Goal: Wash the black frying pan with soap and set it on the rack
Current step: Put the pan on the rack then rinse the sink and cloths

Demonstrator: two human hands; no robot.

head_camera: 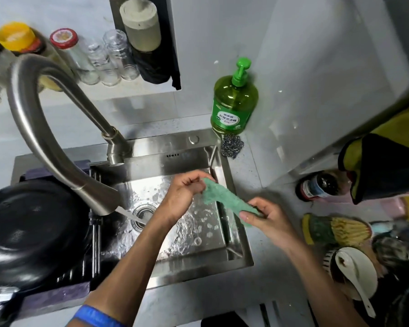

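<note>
Green cloth (224, 201) stretched between two bare hands over the steel sink (236, 253), the left hand (184, 193) pinching its upper end with fingers curled shut and the right hand (263, 219) closed on its lower end at about four o'clock from the drain (142, 214). Water ran from the curved tap (57, 128) in a thin stream toward the drain, and the basin floor was wet and beaded. The black frying pan (31, 232) sat at nine o'clock from the drain, upside down on a dark rack (57, 296) laid across the sink's left side, untouched by either hand. A green soap bottle (234, 102) with a pump top stood on the tabletop (250, 168) at one o'clock, beside a steel scourer (232, 146); a bowl with a white spoon (354, 274) waited at four o'clock.

By the look of things, the step in hand was readying the cloth, before any soap met the pan. Whether the pan had been washed could not be told. The next move would likely call for freeing one hand to press the pump, then carrying the soaped cloth left to the pan.
</note>
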